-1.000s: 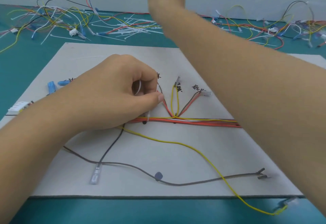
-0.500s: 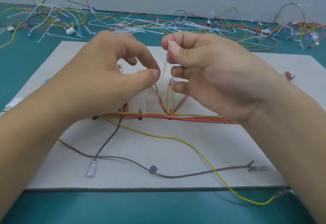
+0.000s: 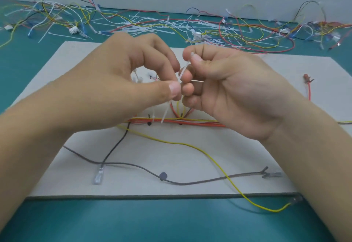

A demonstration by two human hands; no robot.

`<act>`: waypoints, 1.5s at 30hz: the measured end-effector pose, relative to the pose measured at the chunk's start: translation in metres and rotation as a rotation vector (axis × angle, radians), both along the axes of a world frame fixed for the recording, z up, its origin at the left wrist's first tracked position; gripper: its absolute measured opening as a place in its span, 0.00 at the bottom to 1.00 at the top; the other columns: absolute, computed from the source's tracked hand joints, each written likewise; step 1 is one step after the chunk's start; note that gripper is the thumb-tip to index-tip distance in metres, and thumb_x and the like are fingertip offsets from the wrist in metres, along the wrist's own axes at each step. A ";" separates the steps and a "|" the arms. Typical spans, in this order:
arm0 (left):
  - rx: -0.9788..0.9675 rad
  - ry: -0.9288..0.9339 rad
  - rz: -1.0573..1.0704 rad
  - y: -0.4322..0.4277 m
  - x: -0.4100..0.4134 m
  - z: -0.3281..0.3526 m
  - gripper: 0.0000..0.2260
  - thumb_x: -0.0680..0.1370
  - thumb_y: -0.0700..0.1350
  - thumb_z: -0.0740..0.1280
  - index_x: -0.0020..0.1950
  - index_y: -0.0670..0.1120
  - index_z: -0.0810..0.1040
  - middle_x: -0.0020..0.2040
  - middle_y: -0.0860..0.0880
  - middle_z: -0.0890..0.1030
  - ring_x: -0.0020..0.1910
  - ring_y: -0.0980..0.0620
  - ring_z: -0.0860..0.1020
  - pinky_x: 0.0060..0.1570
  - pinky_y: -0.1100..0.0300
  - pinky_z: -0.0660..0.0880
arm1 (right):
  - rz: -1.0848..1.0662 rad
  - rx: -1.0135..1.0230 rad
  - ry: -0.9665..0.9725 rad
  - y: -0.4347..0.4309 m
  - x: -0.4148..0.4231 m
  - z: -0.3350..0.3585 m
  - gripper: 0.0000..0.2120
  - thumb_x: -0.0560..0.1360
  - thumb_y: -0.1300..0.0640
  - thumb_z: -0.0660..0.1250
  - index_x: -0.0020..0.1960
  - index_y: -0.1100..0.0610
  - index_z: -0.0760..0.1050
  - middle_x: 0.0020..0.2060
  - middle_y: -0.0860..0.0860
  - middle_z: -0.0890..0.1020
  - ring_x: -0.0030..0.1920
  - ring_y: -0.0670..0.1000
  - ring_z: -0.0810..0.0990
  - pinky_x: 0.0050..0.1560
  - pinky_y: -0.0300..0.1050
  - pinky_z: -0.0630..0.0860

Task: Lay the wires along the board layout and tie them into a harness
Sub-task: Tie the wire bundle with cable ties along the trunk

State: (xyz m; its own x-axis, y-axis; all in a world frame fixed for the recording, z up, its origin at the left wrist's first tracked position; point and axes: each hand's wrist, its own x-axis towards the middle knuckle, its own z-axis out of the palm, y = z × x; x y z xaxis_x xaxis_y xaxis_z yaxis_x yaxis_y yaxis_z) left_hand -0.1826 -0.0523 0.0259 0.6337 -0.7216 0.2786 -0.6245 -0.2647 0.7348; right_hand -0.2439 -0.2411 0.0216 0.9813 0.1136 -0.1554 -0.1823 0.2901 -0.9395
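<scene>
Loose yellow wire [image 3: 181, 143] trails off the board's [image 3: 133, 184] near edge; above the red-yellow bundle [image 3: 200, 122] mid-board, left hand [image 3: 118, 81] and right hand [image 3: 234, 89] both pinch one white cable tie [image 3: 166, 111] (judgement: feed tail squarely into head, then pull steadily), spare ties [image 3: 152, 25] beyond.

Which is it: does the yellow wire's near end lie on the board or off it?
Off. The yellow wire crosses the board's front edge; its terminal lies on the teal table.
</scene>
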 end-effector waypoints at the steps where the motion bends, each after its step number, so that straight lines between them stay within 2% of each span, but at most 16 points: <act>1: 0.005 0.021 -0.005 0.000 0.000 -0.002 0.04 0.73 0.53 0.72 0.43 0.56 0.86 0.50 0.58 0.81 0.52 0.58 0.81 0.50 0.60 0.75 | -0.006 -0.007 0.001 -0.001 0.000 -0.001 0.09 0.84 0.62 0.57 0.50 0.57 0.74 0.34 0.52 0.77 0.32 0.50 0.75 0.36 0.42 0.72; 3: 0.028 0.019 0.006 -0.001 0.002 -0.007 0.05 0.73 0.53 0.72 0.40 0.55 0.87 0.52 0.56 0.80 0.57 0.52 0.80 0.59 0.50 0.74 | -0.010 -0.029 -0.005 -0.004 0.001 0.001 0.10 0.84 0.63 0.57 0.50 0.58 0.76 0.34 0.52 0.79 0.33 0.50 0.76 0.36 0.42 0.73; 4: 0.036 0.018 0.013 -0.001 0.002 -0.006 0.06 0.73 0.52 0.72 0.39 0.55 0.87 0.52 0.56 0.80 0.57 0.52 0.79 0.60 0.50 0.73 | -0.011 -0.047 -0.008 -0.007 0.002 0.003 0.10 0.83 0.63 0.57 0.50 0.58 0.78 0.35 0.52 0.79 0.33 0.49 0.77 0.36 0.42 0.74; 8: 0.048 0.027 0.026 -0.004 0.001 -0.006 0.06 0.73 0.54 0.71 0.38 0.56 0.86 0.51 0.58 0.80 0.53 0.58 0.79 0.55 0.64 0.71 | -0.038 -0.211 -0.030 -0.018 0.004 0.006 0.10 0.77 0.67 0.61 0.47 0.58 0.81 0.39 0.51 0.83 0.33 0.50 0.79 0.36 0.42 0.74; 11: 0.074 0.004 0.060 -0.005 0.000 -0.008 0.06 0.73 0.55 0.71 0.38 0.58 0.86 0.52 0.58 0.80 0.54 0.60 0.79 0.50 0.72 0.68 | -0.020 -0.292 -0.053 -0.021 0.003 0.006 0.08 0.74 0.65 0.65 0.44 0.57 0.82 0.43 0.48 0.85 0.35 0.49 0.81 0.38 0.44 0.73; 19: 0.072 0.035 0.083 -0.006 0.001 -0.010 0.08 0.72 0.57 0.72 0.39 0.55 0.86 0.51 0.59 0.81 0.53 0.61 0.79 0.47 0.74 0.66 | -0.026 -0.316 -0.136 -0.020 0.001 0.008 0.06 0.78 0.65 0.68 0.47 0.56 0.82 0.38 0.51 0.84 0.34 0.50 0.81 0.37 0.39 0.77; 28: 0.078 0.029 0.087 -0.006 0.001 -0.009 0.08 0.71 0.57 0.73 0.37 0.54 0.85 0.51 0.59 0.82 0.51 0.63 0.79 0.46 0.77 0.65 | -0.022 -0.344 -0.108 -0.023 0.002 0.009 0.07 0.78 0.65 0.67 0.48 0.57 0.82 0.39 0.52 0.85 0.35 0.51 0.81 0.38 0.41 0.76; 34: 0.090 0.045 0.075 -0.007 0.000 -0.011 0.07 0.71 0.57 0.73 0.37 0.56 0.85 0.51 0.59 0.81 0.52 0.62 0.78 0.49 0.70 0.67 | -0.002 -0.364 -0.119 -0.027 0.001 0.010 0.05 0.78 0.62 0.69 0.47 0.56 0.83 0.40 0.52 0.84 0.35 0.51 0.81 0.39 0.42 0.75; 42: 0.098 0.043 0.088 -0.008 0.000 -0.013 0.08 0.70 0.58 0.73 0.36 0.55 0.85 0.51 0.61 0.80 0.51 0.62 0.79 0.48 0.66 0.68 | 0.004 -0.415 -0.142 -0.029 0.002 0.008 0.03 0.74 0.59 0.72 0.47 0.55 0.84 0.39 0.52 0.85 0.35 0.50 0.81 0.37 0.40 0.76; 45: 0.100 0.041 0.089 -0.008 0.000 -0.013 0.08 0.70 0.58 0.73 0.35 0.55 0.85 0.51 0.61 0.80 0.50 0.63 0.79 0.47 0.66 0.67 | -0.030 -0.463 -0.152 -0.029 0.002 0.008 0.04 0.77 0.61 0.71 0.47 0.55 0.84 0.39 0.51 0.84 0.35 0.49 0.81 0.37 0.41 0.75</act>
State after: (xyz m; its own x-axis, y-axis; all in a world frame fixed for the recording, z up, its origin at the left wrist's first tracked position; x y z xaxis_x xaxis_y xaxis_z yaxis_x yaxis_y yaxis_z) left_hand -0.1826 -0.0603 0.0133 0.7057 -0.6851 0.1807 -0.5655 -0.3910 0.7262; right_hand -0.2416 -0.2702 0.0292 0.9986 0.0379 -0.0373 -0.0307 -0.1614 -0.9864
